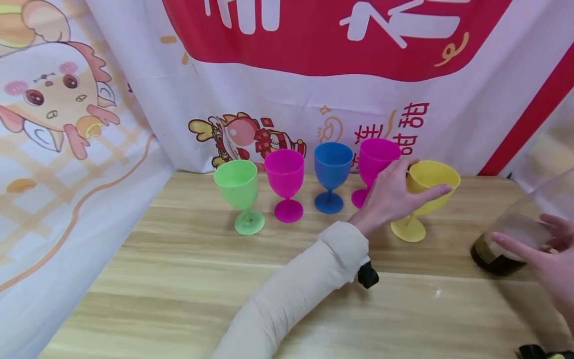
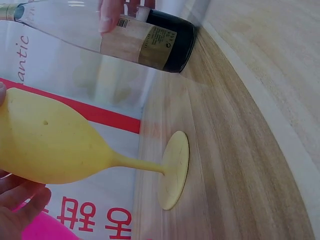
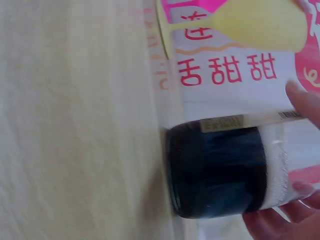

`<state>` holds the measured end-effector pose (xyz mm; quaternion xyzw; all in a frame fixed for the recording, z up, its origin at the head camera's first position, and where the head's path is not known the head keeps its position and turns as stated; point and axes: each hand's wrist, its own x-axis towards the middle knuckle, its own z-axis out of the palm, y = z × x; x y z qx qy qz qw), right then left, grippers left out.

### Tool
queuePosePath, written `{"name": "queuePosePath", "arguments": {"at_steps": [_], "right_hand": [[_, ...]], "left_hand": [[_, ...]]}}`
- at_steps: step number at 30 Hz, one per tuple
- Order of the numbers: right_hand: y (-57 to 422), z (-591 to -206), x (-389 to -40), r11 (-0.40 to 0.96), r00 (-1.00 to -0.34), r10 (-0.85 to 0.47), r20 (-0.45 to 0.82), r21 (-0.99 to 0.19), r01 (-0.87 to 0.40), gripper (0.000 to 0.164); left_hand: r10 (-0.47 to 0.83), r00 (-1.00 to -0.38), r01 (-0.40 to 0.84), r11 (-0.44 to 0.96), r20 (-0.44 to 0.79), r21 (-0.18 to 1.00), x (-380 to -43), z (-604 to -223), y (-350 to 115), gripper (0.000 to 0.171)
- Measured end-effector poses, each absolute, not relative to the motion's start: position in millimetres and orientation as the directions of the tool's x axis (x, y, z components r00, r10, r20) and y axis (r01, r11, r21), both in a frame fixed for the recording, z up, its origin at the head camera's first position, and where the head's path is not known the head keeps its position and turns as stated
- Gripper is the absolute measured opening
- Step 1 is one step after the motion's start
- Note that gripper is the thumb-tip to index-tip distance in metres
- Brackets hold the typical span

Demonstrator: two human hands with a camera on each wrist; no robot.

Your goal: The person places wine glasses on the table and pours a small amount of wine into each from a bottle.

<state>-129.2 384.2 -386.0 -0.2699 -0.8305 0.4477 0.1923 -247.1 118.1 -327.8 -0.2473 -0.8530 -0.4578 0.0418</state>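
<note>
The left hand (image 1: 389,197) grips the bowl of a yellow plastic stemmed goblet (image 1: 425,197), fingers (image 1: 432,192) curled across its front and thumb behind. The goblet tilts slightly, its round foot on the pale wood-grain surface (image 1: 287,294); the left wrist view shows the foot's edge lifted a little off the wood. It stands at the right end of a row, just beside a magenta plastic goblet (image 1: 374,162) that the hand partly covers. Further left in the row come a blue plastic goblet (image 1: 332,174), a second magenta goblet (image 1: 285,182) and a green plastic goblet (image 1: 239,194), all upright and a little apart from one another.

The right hand (image 1: 544,259) holds a dark glass bottle with a beige paper label (image 1: 506,239) at the right edge of the surface, well apart from the yellow goblet. Its fingers (image 1: 515,247) wrap loosely round the label, and the bottle leans with its dark base near the wood. In the left wrist view the label carries a barcode and small print too fine to read; letters "antic" show through the clear upper glass.

Behind the row hangs a white and red printed cloth (image 1: 314,89) with large white characters, cut off by the frame, red characters including "甜甜" beside the goblets, and a cartoon dragon. A second cartoon dragon cloth (image 1: 67,149) drapes along the left.
</note>
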Motion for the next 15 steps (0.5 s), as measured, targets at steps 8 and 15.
{"name": "queuePosePath", "arguments": {"at_steps": [8,15], "right_hand": [[376,-385,-131,0.323,-0.698,0.711,0.087,-0.922,0.214,0.077],[385,-376,-137,0.556,-0.741,0.645,0.187,-0.780,0.287,0.095]], "left_hand": [[0.399,-0.881,0.419,0.410,0.254,0.810,-241,-330,125,0.077],[0.362,-0.895,0.393,0.365,0.260,0.844,-238,-332,128,0.074]]}}
